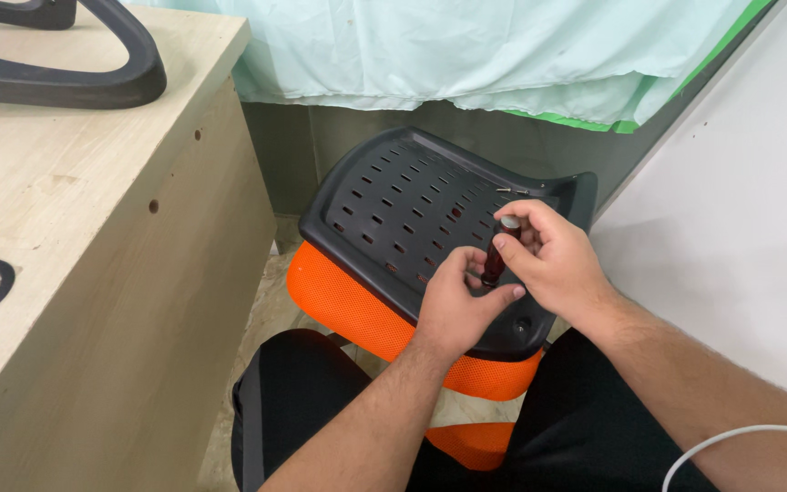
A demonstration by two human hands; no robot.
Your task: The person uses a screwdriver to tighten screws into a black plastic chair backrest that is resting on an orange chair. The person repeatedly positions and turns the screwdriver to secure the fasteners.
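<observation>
No packages, labels, signs or screens visible anywhere in this view.

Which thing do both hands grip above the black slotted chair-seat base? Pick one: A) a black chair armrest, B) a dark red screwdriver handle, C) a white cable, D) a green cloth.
B: the left hand and right hand both close around the dark red screwdriver handle, held upright over the black slotted seat base.
</observation>
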